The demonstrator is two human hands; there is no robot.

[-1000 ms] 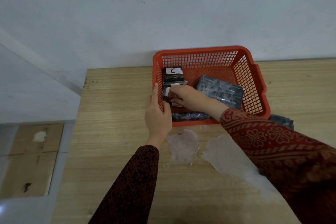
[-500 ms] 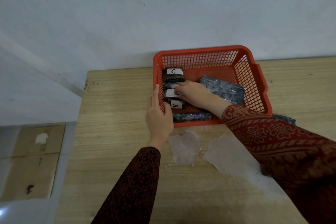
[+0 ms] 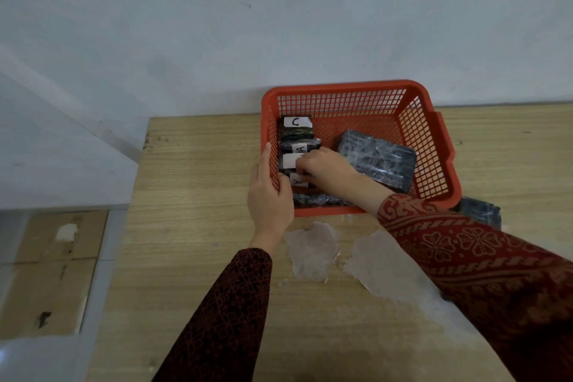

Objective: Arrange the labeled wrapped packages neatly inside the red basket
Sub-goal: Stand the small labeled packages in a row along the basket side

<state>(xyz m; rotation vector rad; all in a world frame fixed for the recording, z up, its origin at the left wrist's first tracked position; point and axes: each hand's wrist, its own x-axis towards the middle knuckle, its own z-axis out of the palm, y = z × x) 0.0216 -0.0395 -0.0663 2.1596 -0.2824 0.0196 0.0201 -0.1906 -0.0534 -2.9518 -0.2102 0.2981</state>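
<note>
Left hand (image 3: 269, 195) upright, right hand (image 3: 322, 169) fingers curled

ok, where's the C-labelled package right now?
Head view: the C-labelled package sits in the red basket's far-left corner, against the left wall, at the far end of the row, next to an A-labelled package.
</note>
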